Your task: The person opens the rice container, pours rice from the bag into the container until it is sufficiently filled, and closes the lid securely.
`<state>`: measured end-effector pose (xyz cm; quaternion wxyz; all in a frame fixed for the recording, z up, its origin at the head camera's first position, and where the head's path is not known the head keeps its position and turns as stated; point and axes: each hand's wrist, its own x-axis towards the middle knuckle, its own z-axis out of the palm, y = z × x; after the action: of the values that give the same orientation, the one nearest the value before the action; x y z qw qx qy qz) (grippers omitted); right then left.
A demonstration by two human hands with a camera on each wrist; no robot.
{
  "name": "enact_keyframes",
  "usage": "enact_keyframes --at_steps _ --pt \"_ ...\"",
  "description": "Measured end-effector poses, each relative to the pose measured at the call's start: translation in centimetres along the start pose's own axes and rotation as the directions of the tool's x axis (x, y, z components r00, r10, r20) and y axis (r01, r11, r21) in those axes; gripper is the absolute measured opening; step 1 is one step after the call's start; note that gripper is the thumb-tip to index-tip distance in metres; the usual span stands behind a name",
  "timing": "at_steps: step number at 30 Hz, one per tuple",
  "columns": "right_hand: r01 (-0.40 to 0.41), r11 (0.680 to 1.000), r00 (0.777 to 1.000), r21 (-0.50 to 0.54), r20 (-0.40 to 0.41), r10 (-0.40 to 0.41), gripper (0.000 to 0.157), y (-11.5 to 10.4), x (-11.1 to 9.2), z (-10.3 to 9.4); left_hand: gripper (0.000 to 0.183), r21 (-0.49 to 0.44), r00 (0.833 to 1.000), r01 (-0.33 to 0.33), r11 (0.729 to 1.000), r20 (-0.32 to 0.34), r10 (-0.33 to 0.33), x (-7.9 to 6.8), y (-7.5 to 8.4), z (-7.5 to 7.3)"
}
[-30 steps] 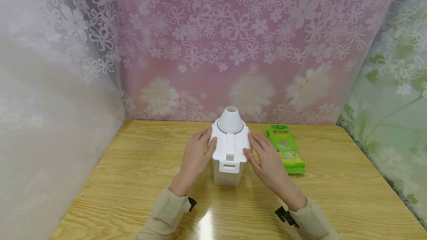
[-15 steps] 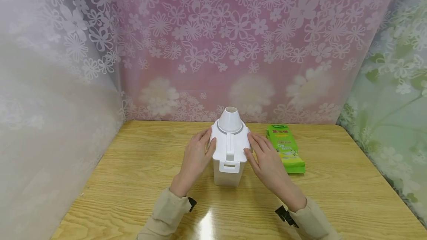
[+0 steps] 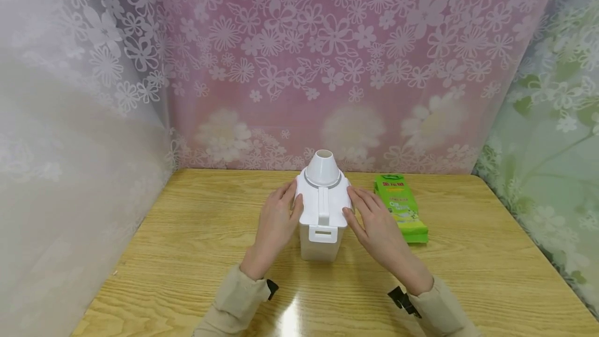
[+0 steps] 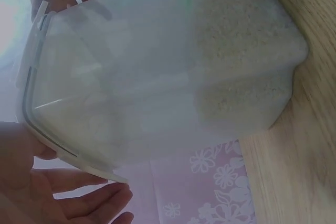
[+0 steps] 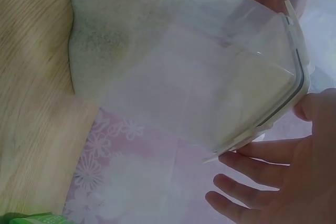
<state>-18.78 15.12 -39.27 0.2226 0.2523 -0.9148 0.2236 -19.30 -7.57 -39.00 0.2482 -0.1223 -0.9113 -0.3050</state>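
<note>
A tall translucent rice container (image 3: 320,249) stands upright in the middle of the table, with pale rice grains (image 4: 241,40) filling its lower part. Its white lid (image 3: 309,207) carries a cone-shaped spout (image 3: 324,169), and a slotted front latch (image 3: 323,235) sticks out on the near side. My left hand (image 3: 278,215) holds the lid's left edge, thumb on the lid and fingertips at a flared side latch (image 4: 92,169). On the right edge, my right hand (image 3: 376,222) holds likewise; its index finger reaches the latch and its lower fingers (image 5: 231,182) stay extended, off the container.
A bright green and yellow bag (image 3: 401,209) lies on the wooden table (image 3: 206,222), just beyond my right hand. Flowered curtains (image 3: 285,66) close off the back and both sides. A strap with a black buckle (image 3: 403,301) sits at my right cuff.
Almost nothing differs. The container's near end has shifted very slightly to the right, and both hands stay on the lid's sides.
</note>
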Motion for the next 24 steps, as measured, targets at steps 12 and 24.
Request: enact_keyframes --at_steps 12,24 --pt "0.015 0.999 1.0 -0.033 0.003 -0.015 0.05 0.28 -0.03 -0.02 0.044 0.039 0.999 0.017 0.999 0.05 -0.019 -0.04 0.3 -0.28" --pt "0.303 0.942 0.923 -0.144 -0.202 -0.327 0.062 -0.4 0.91 0.57 0.044 0.033 1.0 -0.001 0.999 0.027 0.0 -0.12 -0.05 0.02"
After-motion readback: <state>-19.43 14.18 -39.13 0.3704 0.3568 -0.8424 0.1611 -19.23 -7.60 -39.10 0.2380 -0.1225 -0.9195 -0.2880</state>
